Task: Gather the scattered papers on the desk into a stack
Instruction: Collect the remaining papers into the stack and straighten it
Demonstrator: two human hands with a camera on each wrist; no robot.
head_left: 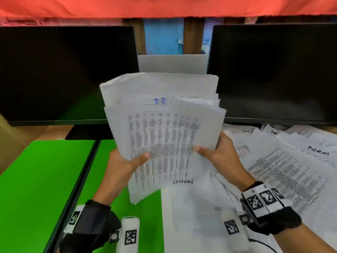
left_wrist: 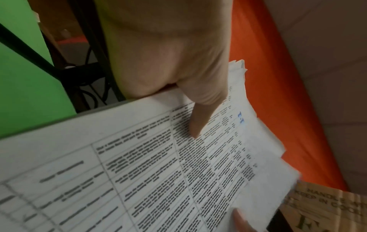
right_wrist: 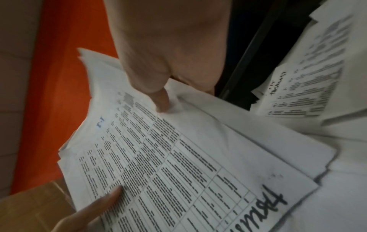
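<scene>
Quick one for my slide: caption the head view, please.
Both hands, left hand and right hand, hold a sheaf of papers upright between two dark monitors; loose sheets remain on the desk.

Monitors: you face two dark screens, left and right.
Cloth: orange-red drape above.
Box: cardboard, printed.

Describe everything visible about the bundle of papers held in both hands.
The bundle of papers is a thick sheaf of white printed sheets, edges uneven and fanned at the top right. The front sheet carries a ruled table of dense black text, a small blue mark near its top and dark handwriting at its bottom edge. It is held raised and tilted above the desk, between two dark monitors. The left hand grips its lower left, thumb on the front; the right hand grips its lower right likewise.
</scene>
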